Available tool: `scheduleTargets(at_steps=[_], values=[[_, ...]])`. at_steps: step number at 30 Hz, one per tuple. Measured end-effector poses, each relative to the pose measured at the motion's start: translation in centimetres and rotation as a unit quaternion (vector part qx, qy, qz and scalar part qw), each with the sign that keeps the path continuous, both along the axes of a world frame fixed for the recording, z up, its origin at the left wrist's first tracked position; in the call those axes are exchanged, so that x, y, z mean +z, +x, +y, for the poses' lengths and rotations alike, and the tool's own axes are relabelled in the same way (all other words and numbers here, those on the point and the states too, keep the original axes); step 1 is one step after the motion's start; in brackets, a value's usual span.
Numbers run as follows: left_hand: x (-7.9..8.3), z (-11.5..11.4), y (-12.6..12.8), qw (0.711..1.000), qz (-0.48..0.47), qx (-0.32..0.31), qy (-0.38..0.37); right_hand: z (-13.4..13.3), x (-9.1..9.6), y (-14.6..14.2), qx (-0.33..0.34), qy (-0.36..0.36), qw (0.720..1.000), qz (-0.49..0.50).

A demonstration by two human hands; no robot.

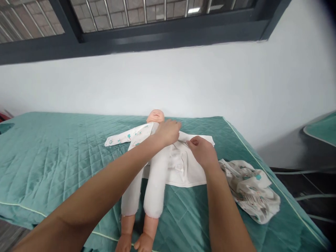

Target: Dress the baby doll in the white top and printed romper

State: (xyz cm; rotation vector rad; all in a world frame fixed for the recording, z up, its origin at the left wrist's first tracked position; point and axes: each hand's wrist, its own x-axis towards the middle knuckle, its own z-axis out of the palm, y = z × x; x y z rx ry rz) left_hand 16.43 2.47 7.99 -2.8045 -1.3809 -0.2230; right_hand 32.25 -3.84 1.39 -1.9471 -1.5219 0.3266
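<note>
A baby doll [155,116] lies on its back on the green quilted bed, its head toward the wall. White wrapping covers its legs [155,185], and its bare feet point at me. A white baby shirt [194,171] with a small print is spread around it, one sleeve [118,138] stretched out to the left and the plain inside of the other half showing at right. My left hand [168,133] bends closed over the doll's chest and shoulder; what its fingers hold is hidden. Between thumb and fingers, my right hand [201,148] pinches the shirt beside the doll.
Crumpled printed baby clothing [252,189] lies on the right of the bed [65,154], near its piped edge. A white wall [157,84] rises behind, below a dark-framed barred window [168,38]. Another green padded surface [321,129] juts in at far right.
</note>
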Motion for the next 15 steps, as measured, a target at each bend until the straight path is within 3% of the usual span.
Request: scheduleTargets(at_steps=[3, 7, 10, 15], values=[[-1.0, 1.0, 3.2, 0.994, 0.084, -0.073, -0.019, 0.0, -0.7, -0.1, 0.038, -0.046, 0.998, -0.020], [-2.7, 2.0, 6.0, 0.981, 0.149, -0.115, -0.035, 0.4, -1.6, -1.3, 0.067, -0.065, 0.995, -0.042], [-2.8, 2.6, 6.1, 0.979, 0.160, -0.119, -0.040, 0.8, -2.0, -1.4, 0.042, -0.071, 0.995, 0.048], [-1.8, 3.3, 4.4, 0.992, 0.100, -0.076, -0.009, 1.3, -2.4, 0.3, 0.000, -0.043, 0.982, 0.184]])
